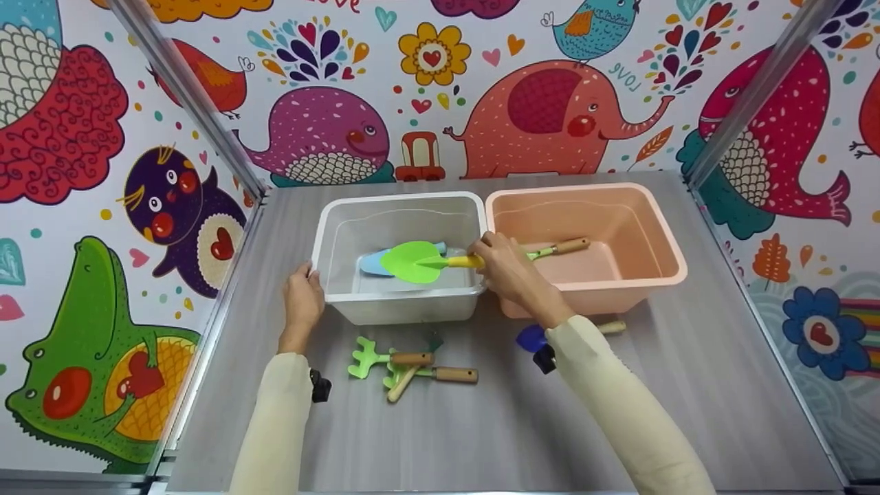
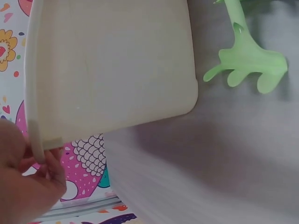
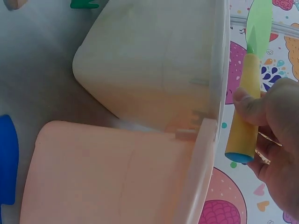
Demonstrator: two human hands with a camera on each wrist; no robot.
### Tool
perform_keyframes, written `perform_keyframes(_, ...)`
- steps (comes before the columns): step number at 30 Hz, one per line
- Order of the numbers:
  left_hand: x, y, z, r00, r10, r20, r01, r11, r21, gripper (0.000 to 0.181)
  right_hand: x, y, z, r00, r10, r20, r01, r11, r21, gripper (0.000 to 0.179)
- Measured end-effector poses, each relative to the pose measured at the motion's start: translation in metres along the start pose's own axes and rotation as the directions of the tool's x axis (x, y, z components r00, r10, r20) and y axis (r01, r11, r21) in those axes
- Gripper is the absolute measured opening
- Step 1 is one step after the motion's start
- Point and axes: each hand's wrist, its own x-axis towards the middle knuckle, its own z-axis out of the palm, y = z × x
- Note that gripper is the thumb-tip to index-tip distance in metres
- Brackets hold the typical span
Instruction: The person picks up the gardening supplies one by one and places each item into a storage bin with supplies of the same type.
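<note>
My right hand [image 1: 505, 265] pinches the yellow handle of a toy trowel [image 1: 416, 262], whose green blade hangs over the white tub [image 1: 405, 309]. In the right wrist view the trowel handle [image 3: 245, 112] shows a blue end cap between thumb and fingers. The left hand [image 1: 303, 300] grips the white tub's left rim; in the left wrist view its thumb and fingers [image 2: 55, 175] pinch the rim corner. Inside the white tub lies a light blue tool [image 1: 375, 264], partly hidden under the green blade. A wooden-handled green tool [image 1: 557, 249] rests in the peach tub [image 1: 584, 299].
Green toy rakes [image 1: 368, 357] with wooden handles lie in front of the white tub, one crossing another. A blue tool [image 1: 531, 338] with a pale handle lies partly under the right forearm. Printed walls [image 1: 330, 130] and metal posts [image 1: 742, 103] border the grey table [image 1: 426, 440].
</note>
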Motion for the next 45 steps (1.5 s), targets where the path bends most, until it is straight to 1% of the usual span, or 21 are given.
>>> perform_keyframes(3,-0.001,0.002,0.002,1.000,-0.028,0.000,0.028,1.000,0.000,0.039,0.005,-0.003,0.001,1.000,0.006,0.020,-0.006,1.000,0.005,0.030)
perform_keyframes(6,-0.002,0.002,0.004,0.999,-0.037,-0.016,0.037,0.999,0.008,0.039,0.009,-0.006,0.003,0.998,0.018,0.054,-0.018,1.000,0.003,0.030)
perform_keyframes(13,-0.002,-0.001,0.007,0.998,-0.007,-0.054,0.010,0.999,0.052,0.039,0.020,-0.016,0.008,0.986,0.103,0.128,-0.098,0.994,-0.044,0.031)
perform_keyframes(18,-0.002,-0.002,0.010,0.996,-0.009,-0.090,0.013,0.999,0.040,0.038,0.027,-0.023,0.014,0.974,0.146,0.173,-0.130,0.987,-0.099,0.033)
perform_keyframes(21,-0.002,-0.001,0.011,0.994,-0.008,-0.108,0.010,1.000,0.022,0.038,0.031,-0.026,0.019,0.972,0.131,0.194,-0.113,0.989,-0.099,0.031)
perform_keyframes(26,-0.003,0.000,0.012,0.991,0.019,-0.135,-0.015,0.999,0.030,0.036,0.037,-0.028,0.029,0.969,0.078,0.233,-0.070,0.997,-0.042,0.029)
perform_keyframes(31,-0.001,-0.001,0.013,0.989,0.028,-0.147,-0.024,0.999,0.029,0.036,0.039,-0.029,0.035,0.964,0.077,0.254,-0.074,0.997,-0.022,0.028)
perform_keyframes(38,-0.001,-0.001,0.013,0.991,0.004,-0.136,-0.003,1.000,0.008,0.037,0.041,-0.029,0.039,0.956,0.079,0.281,-0.076,0.997,-0.022,0.026)
perform_keyframes(41,-0.002,-0.001,0.013,0.990,-0.001,-0.138,0.001,1.000,-0.002,0.037,0.043,-0.028,0.039,0.957,0.067,0.284,-0.064,0.998,-0.018,0.025)
perform_keyframes(45,-0.002,0.000,0.014,0.988,-0.001,-0.151,0.000,1.000,-0.006,0.036,0.048,-0.026,0.038,0.946,0.079,0.314,-0.075,0.997,-0.024,0.023)
